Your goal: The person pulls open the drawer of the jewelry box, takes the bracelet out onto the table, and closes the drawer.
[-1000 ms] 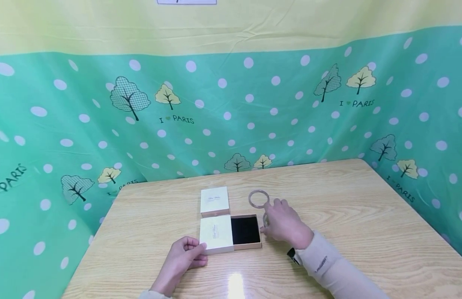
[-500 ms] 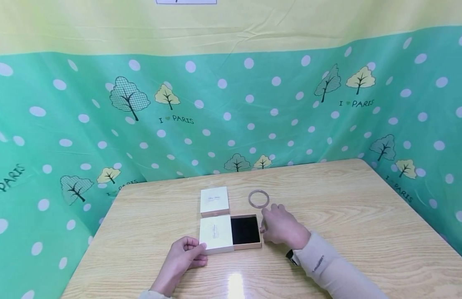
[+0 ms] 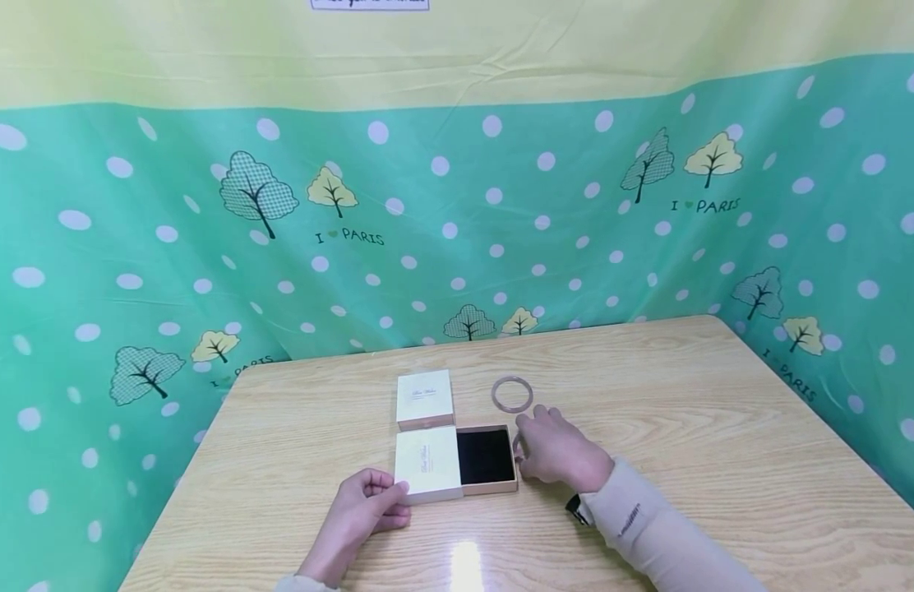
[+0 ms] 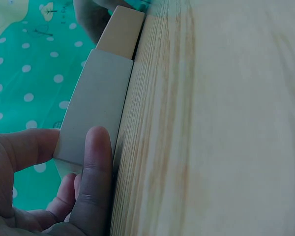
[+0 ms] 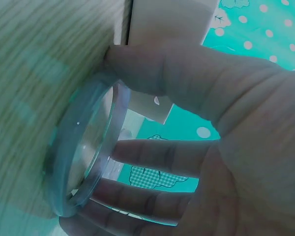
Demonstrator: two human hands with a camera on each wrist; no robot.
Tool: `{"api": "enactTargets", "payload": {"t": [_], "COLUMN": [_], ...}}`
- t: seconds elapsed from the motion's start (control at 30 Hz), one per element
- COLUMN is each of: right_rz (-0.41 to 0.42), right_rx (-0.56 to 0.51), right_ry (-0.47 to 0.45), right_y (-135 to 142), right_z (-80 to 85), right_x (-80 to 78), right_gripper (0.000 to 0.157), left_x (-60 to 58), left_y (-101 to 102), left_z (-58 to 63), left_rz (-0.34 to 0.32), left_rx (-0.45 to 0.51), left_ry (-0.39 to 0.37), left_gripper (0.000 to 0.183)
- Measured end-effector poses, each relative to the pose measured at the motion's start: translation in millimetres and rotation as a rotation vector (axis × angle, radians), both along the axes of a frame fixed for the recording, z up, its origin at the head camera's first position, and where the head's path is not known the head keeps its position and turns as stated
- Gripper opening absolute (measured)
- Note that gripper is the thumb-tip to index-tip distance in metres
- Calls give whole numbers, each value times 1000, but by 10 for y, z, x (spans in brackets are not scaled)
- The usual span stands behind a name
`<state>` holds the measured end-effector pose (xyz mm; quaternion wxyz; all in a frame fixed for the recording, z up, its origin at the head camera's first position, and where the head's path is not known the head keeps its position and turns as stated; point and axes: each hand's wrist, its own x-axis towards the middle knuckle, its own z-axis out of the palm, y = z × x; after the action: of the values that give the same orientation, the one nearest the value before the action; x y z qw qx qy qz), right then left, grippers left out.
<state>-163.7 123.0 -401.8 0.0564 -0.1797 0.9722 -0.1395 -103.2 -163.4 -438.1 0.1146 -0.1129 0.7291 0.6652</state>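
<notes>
My left hand (image 3: 359, 506) holds the left end of a white slide-out gift box (image 3: 427, 460), thumb at its near corner; the left wrist view shows fingers against the sides of its sleeve (image 4: 96, 88). A tan drawer with a black lining (image 3: 487, 455) projects from the sleeve's right side. Just right of that drawer, my right hand (image 3: 562, 450) grips a translucent greyish bangle (image 5: 64, 147), tilted on edge by the table. Thumb and fingers surround it in the right wrist view. From the head, the hand covers most of this bangle.
A second white box (image 3: 424, 399) sits directly behind the first one. Another bangle (image 3: 512, 410) lies flat on the wooden table (image 3: 649, 386), behind the right hand. A green dotted curtain (image 3: 427, 247) surrounds the table's back and sides.
My right hand has shifted slightly left and nearer, its fingers bunched closer, so less of the gripped bangle shows. The left hand, both boxes and the flat bangle stay put.
</notes>
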Motion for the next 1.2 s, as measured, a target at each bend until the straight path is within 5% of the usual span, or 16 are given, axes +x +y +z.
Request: {"api": "enactTargets", "payload": {"t": [0.53, 0.8, 1.2], "right_rz": [-15, 23, 121], "right_rx": [30, 20, -7], "right_ry": [-16, 63, 96], "right_y": [6, 40, 7], "right_z": [14, 109, 106], "right_x": [7, -10, -37], "right_gripper": [32, 33, 11], "left_x": [9, 7, 4], "left_y": [-5, -9, -1], "left_z": [-4, -7, 5], "left_rz": [-4, -5, -2], "left_rx": [3, 0, -10], "left_ry": [-6, -2, -5], "left_gripper": [35, 35, 34]}}
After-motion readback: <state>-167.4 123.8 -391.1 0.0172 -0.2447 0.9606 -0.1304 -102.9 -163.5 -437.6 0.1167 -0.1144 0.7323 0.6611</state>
